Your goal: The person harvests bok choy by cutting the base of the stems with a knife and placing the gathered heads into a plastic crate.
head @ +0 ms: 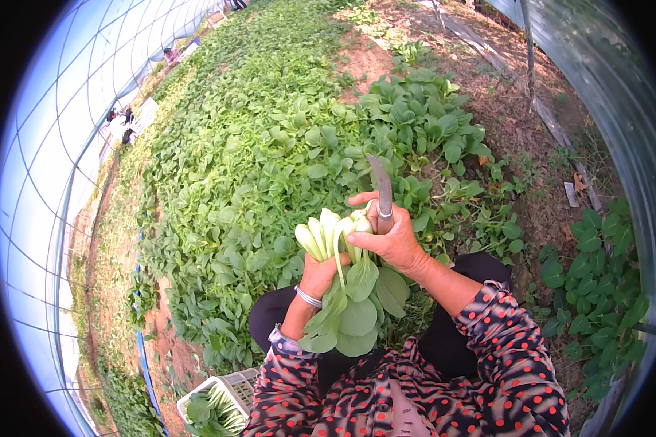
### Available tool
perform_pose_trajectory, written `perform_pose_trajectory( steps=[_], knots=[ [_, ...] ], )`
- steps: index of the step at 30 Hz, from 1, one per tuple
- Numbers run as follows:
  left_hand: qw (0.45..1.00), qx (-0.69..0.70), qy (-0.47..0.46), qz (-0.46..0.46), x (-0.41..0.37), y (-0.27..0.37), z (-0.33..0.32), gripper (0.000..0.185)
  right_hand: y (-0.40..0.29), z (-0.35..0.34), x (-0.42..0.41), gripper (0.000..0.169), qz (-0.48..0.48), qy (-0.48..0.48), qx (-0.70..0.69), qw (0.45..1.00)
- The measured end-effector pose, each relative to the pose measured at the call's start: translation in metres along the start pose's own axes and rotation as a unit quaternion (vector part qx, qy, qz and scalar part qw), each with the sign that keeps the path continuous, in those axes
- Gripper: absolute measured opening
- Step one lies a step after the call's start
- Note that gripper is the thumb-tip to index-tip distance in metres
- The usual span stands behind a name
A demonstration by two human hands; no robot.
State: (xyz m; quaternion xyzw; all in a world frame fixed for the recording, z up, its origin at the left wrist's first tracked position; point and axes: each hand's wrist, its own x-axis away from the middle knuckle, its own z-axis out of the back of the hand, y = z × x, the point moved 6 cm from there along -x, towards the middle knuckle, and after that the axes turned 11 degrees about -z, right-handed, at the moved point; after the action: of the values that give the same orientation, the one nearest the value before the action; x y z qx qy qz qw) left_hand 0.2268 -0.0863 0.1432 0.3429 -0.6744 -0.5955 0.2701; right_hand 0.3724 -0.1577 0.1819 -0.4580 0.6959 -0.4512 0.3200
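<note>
A bunch of bok choy (357,314) hangs in front of my chest, pale stem ends up and green leaves down. My left hand (320,276) is wrapped around its stems from the left, the fingers mostly hidden behind them. In my right hand (396,240) is the handle of a small sickle knife (382,185), its curved blade pointing up and away from me. The thumb of that hand also presses against the stems at the bunch's right side.
A white plastic crate (227,385) holding cut bok choy stands at my lower left. Dense leafy greens (240,180) spread ahead. To the right run a wooden board (552,120), a metal post (527,49) and plastic greenhouse sheeting (628,131). A person (170,56) is far off at upper left.
</note>
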Motion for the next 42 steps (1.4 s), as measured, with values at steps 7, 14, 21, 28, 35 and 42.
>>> perform_pose_trajectory(
  steps=[7, 14, 21, 28, 35, 42],
  knots=[
    [0.999, 0.028, 0.015, 0.014, 0.006, 0.01, 0.002, 0.052, -0.007, 0.015, -0.001, 0.036, 0.042, 0.04, -0.066, 0.996],
    [0.998, -0.01, -0.056, -0.002, 0.004, 0.046, 0.004, 0.069, -0.013, 0.03, 0.004, 0.031, 0.02, -0.001, -0.059, 0.998],
    [0.999, 0.018, 0.005, 0.032, 0.008, 0.054, 0.059, 0.068, -0.023, 0.035, 0.003, 0.036, -0.01, -0.044, -0.04, 0.998],
    [0.994, 0.0, -0.095, 0.058, 0.011, 0.014, 0.018, 0.073, 0.002, 0.011, -0.001, 0.035, -0.001, -0.041, 0.038, 0.998],
    [0.988, -0.014, -0.148, 0.053, 0.013, 0.006, -0.006, 0.075, 0.007, 0.015, -0.003, 0.029, 0.02, -0.021, -0.007, 1.0],
    [0.986, 0.107, -0.086, 0.094, 0.022, 0.001, 0.005, 0.066, 0.016, 0.012, -0.012, 0.026, -0.088, -0.11, -0.181, 0.973]
  ],
)
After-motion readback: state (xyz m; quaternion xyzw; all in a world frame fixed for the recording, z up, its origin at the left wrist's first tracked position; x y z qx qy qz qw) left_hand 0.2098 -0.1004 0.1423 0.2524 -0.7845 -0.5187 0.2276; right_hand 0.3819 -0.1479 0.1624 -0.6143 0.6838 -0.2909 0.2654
